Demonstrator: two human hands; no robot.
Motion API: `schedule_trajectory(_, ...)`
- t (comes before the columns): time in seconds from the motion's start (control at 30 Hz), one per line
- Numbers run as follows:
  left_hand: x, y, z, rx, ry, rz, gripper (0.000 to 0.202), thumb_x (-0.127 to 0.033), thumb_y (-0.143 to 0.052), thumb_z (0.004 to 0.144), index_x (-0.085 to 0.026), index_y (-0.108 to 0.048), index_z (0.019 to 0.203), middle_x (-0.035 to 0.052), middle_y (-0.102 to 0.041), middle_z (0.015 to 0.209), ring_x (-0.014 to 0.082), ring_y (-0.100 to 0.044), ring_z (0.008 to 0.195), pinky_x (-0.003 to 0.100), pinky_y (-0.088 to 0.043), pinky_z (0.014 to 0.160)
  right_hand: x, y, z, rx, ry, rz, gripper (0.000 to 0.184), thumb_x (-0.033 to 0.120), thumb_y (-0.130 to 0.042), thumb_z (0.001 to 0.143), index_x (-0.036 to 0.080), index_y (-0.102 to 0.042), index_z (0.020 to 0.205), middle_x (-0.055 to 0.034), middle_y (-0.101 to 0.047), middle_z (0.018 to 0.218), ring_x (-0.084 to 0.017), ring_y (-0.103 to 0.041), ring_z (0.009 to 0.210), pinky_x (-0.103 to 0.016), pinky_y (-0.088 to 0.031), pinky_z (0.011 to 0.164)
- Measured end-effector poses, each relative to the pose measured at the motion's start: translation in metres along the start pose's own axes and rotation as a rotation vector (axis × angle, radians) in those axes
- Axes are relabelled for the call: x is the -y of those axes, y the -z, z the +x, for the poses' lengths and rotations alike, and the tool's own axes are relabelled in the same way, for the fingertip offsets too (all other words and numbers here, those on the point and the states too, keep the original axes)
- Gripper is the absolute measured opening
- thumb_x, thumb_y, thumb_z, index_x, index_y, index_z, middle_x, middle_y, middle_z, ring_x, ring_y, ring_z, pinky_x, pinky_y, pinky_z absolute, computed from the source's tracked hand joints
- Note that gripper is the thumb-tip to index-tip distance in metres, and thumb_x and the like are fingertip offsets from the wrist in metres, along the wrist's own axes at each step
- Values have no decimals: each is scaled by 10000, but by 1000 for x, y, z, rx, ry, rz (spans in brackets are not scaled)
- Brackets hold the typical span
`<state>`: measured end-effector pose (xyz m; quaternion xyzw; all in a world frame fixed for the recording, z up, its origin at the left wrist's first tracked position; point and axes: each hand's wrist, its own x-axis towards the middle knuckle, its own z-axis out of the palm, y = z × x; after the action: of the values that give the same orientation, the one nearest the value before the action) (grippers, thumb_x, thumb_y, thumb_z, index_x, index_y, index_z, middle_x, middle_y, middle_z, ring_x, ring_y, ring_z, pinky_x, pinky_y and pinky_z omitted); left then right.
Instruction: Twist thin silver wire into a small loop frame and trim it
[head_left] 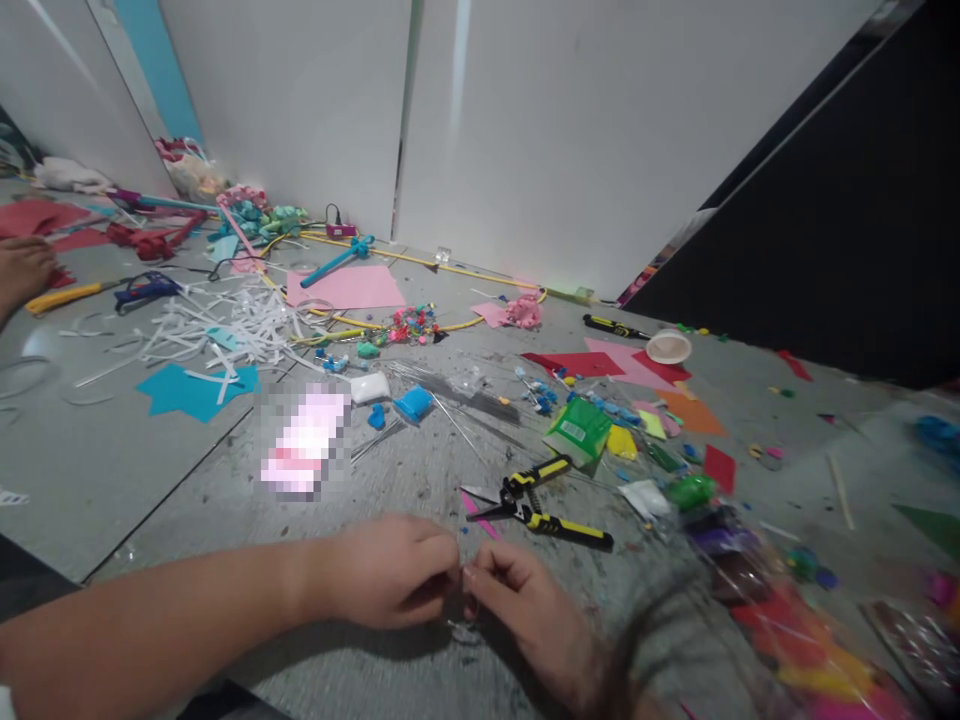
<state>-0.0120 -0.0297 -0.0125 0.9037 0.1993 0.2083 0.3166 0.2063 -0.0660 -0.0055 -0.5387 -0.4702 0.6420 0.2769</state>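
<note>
My left hand (401, 572) and my right hand (525, 605) meet low in the middle of the view, fingertips almost touching. Both have their fingers curled into a pinch. Whatever lies between the fingertips is too small and hidden to name. Just beyond my right hand lie black-and-yellow pruning shears (525, 505) with their blades apart. A thin pink strip (480, 512) runs under the blades. Farther up are a blue packet (413, 402), a white packet (370, 387) and several thin metal wires (480, 400).
White paper strips (232, 325) pile up at left beside blue paper (195, 388). A pixelated bright rectangle (307, 440) lies near my left forearm. Clay packets (690, 490) crowd the right. White panels (570, 140) stand behind. Another person's hand (26, 270) is at far left.
</note>
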Motion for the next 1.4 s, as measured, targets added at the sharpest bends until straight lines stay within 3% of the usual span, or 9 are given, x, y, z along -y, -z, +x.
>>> schedule_trajectory(0.17,-2,-1,1,-62,147,-133,90,-287,-570,927,-261,-494,969,36,-702,808,194,-628,681,295,-453,615,-7,-1,4,-48,11,139,510,683,-882,613,261,-602,551,-37,-628,544,-217,-547,564,-341,-384,607)
schedule_trajectory(0.33,-3,-1,2,-118,233,-195,203,-274,-586,914,-261,-591,1116,37,-732,814,189,-652,667,291,-485,629,-12,-1,5,-78,-34,325,474,618,-927,568,267,-608,554,-7,-559,469,-188,-482,486,-324,-358,561)
schedule_trajectory(0.5,-7,3,3,-76,185,-124,195,-276,-539,954,-247,-643,1116,63,-755,840,211,-690,725,308,-525,702,-8,3,5,-62,-50,200,510,701,-895,583,266,-629,595,-17,-579,459,-174,-468,448,-298,-333,509)
schedule_trajectory(0.67,-7,4,3,-84,155,-101,210,-279,-528,951,-224,-649,1112,79,-755,843,215,-688,716,309,-529,686,-8,6,6,-95,-55,122,544,698,-927,509,265,-603,571,46,-434,407,-116,-339,397,-271,-251,464)
schedule_trajectory(0.77,-4,3,3,-120,156,-117,227,-260,-552,921,-223,-653,1121,74,-746,822,210,-668,694,309,-515,662,-9,5,6,-134,-27,114,519,696,-914,537,270,-623,592,52,-423,429,-113,-343,402,-274,-254,464)
schedule_trajectory(0.9,0,-1,4,-148,244,-256,243,-225,-618,857,-224,-683,1091,23,-689,743,165,-599,622,278,-469,613,-10,4,5,-131,10,90,513,744,-858,598,274,-655,633,14,-523,465,-154,-455,427,-295,-309,478)
schedule_trajectory(1.03,-2,-2,6,-87,373,-492,172,-261,-647,890,-192,-709,1034,-22,-591,690,114,-505,599,232,-398,572,-11,3,4,-116,40,29,508,747,-835,629,268,-666,650,4,-544,483,-168,-478,448,-292,-338,478)
schedule_trajectory(1.17,-9,3,7,-25,468,-672,155,-297,-624,946,-147,-665,943,-38,-542,671,89,-466,594,208,-362,565,-11,4,0,-158,227,-163,419,642,-754,794,241,-694,689,6,-565,551,-164,-516,501,-269,-386,491)
schedule_trajectory(1.4,-13,2,7,74,615,-821,98,-233,-639,890,-188,-552,897,-66,-563,631,106,-546,579,203,-415,557,-11,0,-4,-257,823,-694,283,270,-616,955,233,-616,674,54,-532,530,-117,-526,461,-219,-390,468)
